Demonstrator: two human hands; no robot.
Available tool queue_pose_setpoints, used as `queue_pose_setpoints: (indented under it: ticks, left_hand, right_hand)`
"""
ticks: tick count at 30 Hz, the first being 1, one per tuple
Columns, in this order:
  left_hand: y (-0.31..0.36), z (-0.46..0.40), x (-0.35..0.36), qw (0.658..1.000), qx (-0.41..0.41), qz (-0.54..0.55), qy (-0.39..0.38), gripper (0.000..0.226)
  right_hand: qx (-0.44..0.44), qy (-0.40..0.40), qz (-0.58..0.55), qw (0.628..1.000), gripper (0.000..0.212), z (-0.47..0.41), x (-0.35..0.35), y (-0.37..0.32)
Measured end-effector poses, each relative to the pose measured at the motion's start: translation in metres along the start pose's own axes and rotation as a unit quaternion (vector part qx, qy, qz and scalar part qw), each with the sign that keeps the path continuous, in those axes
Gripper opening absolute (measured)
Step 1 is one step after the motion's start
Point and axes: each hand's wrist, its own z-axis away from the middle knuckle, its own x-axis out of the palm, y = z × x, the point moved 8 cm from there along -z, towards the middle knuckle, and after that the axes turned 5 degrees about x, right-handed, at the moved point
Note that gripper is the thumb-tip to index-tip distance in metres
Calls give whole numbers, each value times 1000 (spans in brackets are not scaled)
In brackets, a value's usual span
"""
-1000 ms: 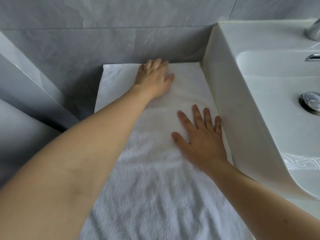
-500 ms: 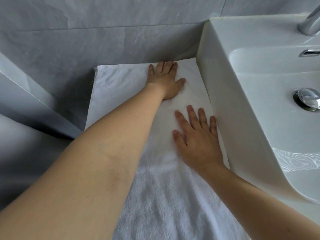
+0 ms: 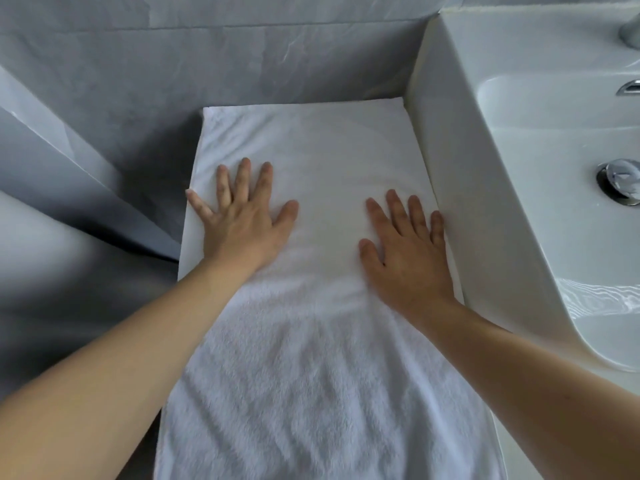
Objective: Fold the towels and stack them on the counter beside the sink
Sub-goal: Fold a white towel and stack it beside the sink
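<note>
A white terry towel (image 3: 311, 143) lies flat and lengthwise on the narrow counter left of the sink (image 3: 540, 174), covering the counter from the back wall to the near edge of view. My left hand (image 3: 242, 216) presses flat on the towel near its left edge, fingers spread and straight. My right hand (image 3: 405, 244) lies flat on the towel near its right edge, little finger against the sink's outer wall. Both palms face down and hold nothing.
The white basin's tall side wall borders the towel on the right; a chrome drain plug (image 3: 621, 180) and part of a tap (image 3: 632, 27) show inside. Grey tiled wall (image 3: 242, 64) closes the back. A grey slanted ledge (image 3: 52, 161) drops away on the left.
My left hand has slid from the towel's far right part back toward me and over to the left edge. My right hand has stayed near the sink side.
</note>
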Motion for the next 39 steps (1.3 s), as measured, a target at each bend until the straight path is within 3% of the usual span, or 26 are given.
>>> queue_pose_setpoints:
  ticks: [2,6,12,17,22,25,35,39]
  left_hand:
    - [1,-1,0,1000,3,-3,10,76]
    - [1,1,-1,1000,-4,0,14,77]
    - [0,-2,1,1000,-3,4,24,80]
    - [1,-4,3,999,3,2,34,80]
    - [2,-4,0,999,4,-1,33,80]
    - [1,-5,-1,1000,5,2,31,80]
    - [1,-6,0,1000,10,-2,26,81]
    - [0,-10,0,1000,-1,-6,21,81]
  right_hand:
    - [11,-2,-10,1000,61,0,-3,-1]
    - [45,80,-77,993,54,-34,-29,-13]
    - [-53,-43,35,997,62,-119,-6,-25]
    - [-32,-10,56,998,69,-128,-2,-11]
    - [-15,36,-20,999,64,-154,-22,-9]
    - [23,4,17,1000,67,-170,-12,-3]
    - [24,-39,32,998,80,-169,-16,1]
    - [28,62,-8,998,70,-114,-35,-19]
